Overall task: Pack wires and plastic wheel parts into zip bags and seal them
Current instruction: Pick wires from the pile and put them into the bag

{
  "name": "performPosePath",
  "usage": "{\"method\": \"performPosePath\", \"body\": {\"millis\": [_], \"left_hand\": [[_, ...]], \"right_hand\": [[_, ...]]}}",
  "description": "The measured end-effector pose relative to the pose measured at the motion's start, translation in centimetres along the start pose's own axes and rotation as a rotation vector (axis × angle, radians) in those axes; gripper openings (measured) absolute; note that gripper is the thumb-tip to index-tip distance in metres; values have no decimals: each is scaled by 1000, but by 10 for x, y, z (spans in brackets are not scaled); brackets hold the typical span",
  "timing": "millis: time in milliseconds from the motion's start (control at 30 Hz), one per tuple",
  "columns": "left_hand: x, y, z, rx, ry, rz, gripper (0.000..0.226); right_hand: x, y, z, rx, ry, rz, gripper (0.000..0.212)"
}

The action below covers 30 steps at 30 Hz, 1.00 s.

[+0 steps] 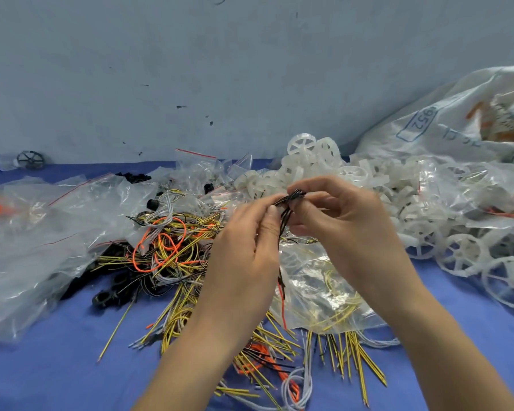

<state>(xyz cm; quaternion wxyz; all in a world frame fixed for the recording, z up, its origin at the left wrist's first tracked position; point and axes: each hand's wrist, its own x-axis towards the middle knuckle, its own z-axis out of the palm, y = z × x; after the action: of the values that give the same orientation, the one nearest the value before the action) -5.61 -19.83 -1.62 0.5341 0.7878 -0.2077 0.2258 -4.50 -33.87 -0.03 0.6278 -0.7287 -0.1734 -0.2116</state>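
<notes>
Black wire bundle [287, 207] pinched between left hand [247, 247] and right hand [339, 223], above blue table [57, 366], yellow wires [279, 336], zip bags [42, 226], white wheels [309, 161].

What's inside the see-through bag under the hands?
The clear bag holds yellow wires, showing through the plastic. The hands and shiny glare cover part of it, so anything else inside can't be told.
</notes>
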Motion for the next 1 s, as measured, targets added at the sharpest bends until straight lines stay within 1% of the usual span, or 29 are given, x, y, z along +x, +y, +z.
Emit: {"method": "performPosePath", "body": {"millis": [67, 133, 333, 433, 567, 600, 667, 733, 767, 800, 867, 967, 1000], "left_hand": [[-1, -3, 3, 5, -2, 7, 27], [-2, -7, 4, -22, -14, -29, 27], [-2, -15, 8, -430, -195, -364, 36], [-1, -21, 8, -510, -237, -427, 35], [2, -24, 4, -709, -236, -519, 27], [2, -24, 2, -691, -228, -522, 26], [2, -26, -4, -541, -222, -474, 30], [1, -28, -11, -347, -251, -372, 42], [0, -29, -14, -264, -271, -312, 42], [-1, -30, -18, -187, -286, -249, 37], [-1, -32, -23, -17, -290, -140, 28], [-2, -37, -30, 220, -260, -25, 25], [-2, -38, -32, 303, -245, 16, 27]], "right_hand": [[0, 2, 0, 23, 11, 28, 22], [0, 4, 0, 25, 20, 53, 18], [-1, 7, 2, 37, 46, 97, 17], [-1, 8, 3, 82, 52, 121, 16], [1, 8, -1, 83, 36, 134, 13], [1, 8, -2, 76, 30, 141, 12], [2, 7, -4, 66, 21, 165, 11], [2, 6, -6, 90, 5, 223, 10], [2, 6, -8, 110, -8, 264, 9], [2, 5, -9, 132, -25, 306, 7], [2, 4, -12, 166, -61, 371, 12], [1, 5, -14, 193, -75, 408, 15], [1, 5, -15, 199, -72, 412, 15]]}}
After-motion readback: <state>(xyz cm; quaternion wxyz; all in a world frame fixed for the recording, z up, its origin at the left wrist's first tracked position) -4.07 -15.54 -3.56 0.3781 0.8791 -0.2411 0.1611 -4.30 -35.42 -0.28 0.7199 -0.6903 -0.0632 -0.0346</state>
